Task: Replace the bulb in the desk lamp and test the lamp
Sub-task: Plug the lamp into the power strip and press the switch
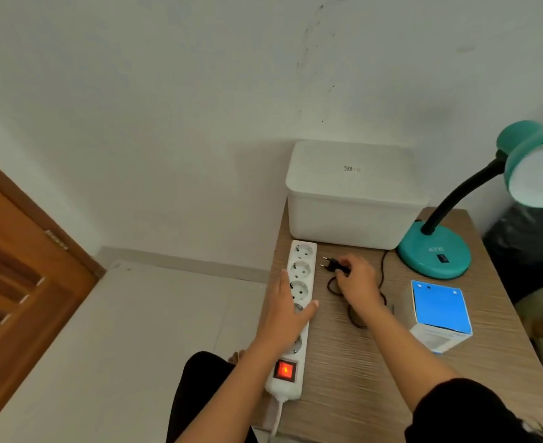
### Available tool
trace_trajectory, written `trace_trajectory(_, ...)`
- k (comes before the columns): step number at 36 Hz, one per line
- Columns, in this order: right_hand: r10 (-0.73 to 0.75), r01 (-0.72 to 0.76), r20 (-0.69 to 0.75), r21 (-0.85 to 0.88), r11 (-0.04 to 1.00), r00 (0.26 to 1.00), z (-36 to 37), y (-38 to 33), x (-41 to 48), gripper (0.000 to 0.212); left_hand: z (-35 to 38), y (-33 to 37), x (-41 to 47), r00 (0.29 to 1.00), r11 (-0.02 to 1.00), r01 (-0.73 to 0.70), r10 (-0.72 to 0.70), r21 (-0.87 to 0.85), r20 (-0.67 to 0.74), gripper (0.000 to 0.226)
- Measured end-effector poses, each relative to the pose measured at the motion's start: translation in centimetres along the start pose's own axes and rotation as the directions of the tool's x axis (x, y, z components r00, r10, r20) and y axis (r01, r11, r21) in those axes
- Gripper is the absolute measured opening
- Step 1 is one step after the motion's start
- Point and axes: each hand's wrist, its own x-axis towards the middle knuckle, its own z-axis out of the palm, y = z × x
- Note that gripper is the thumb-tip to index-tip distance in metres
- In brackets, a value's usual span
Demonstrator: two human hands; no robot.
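A teal desk lamp (434, 254) stands at the table's back right, its black neck curving up to a teal shade with a white bulb (541, 177) in it, unlit. Its black cord (383, 270) runs left to a two-pin plug (330, 263). My right hand (356, 279) is shut on the plug, pins pointing left toward a white power strip (298, 282). My left hand (287, 310) lies flat across the strip's middle, holding it down. The strip's red switch (285, 369) glows.
A white lidded box (353, 199) stands at the back against the wall. A blue and white bulb carton (439, 314) sits at the right of the wooden table (359, 378). A wooden door (14, 276) is at the left; a dark bag (532, 244) is beyond the table's right edge.
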Motion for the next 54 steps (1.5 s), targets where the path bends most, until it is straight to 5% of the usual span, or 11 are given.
trace_trajectory(5, -0.002, 0.003, 0.035, -0.018, 1.0, 0.999, 0.2, 0.1, 0.3, 0.023, 0.1, -0.1, -0.1, 0.999, 0.999, -0.001, 0.003, 0.043, -0.034, 0.088)
trace_trajectory(14, -0.16, 0.169, -0.057, 0.217, 0.961, 0.985, -1.1, -2.9, 0.6, 0.021, 0.2, 0.1, -0.2, 1.0, 0.998, -0.019, 0.02, 0.062, -0.019, 0.087)
trace_trajectory(27, -0.28, 0.279, 0.044, 0.019, 0.96, 0.959, 0.6, -5.0, 2.1, 0.018, 0.3, 0.0, 0.0, 1.0, 0.999, -0.017, 0.018, 0.028, -0.018, 0.087)
trace_trajectory(38, -0.208, 0.21, 0.115, -0.006, 0.978, 0.971, 0.4, -6.3, 2.5, 0.02, 0.5, -0.2, 0.2, 1.0, 1.0, -0.016, 0.016, -0.011, -0.015, 0.087)
trace_trajectory(48, -0.162, 0.161, -0.014, 0.199, 0.967, 0.987, 1.5, -5.4, 2.0, 0.016, 0.5, -0.2, 0.2, 0.999, 0.999, -0.023, 0.022, -0.031, -0.025, 0.088)
trace_trajectory(54, -0.172, 0.165, 0.03, 0.16, 0.973, 0.985, 2.2, -5.4, 2.3, 0.022, 0.5, -0.4, 0.3, 0.998, 0.999, -0.033, 0.031, -0.039, -0.055, 0.084)
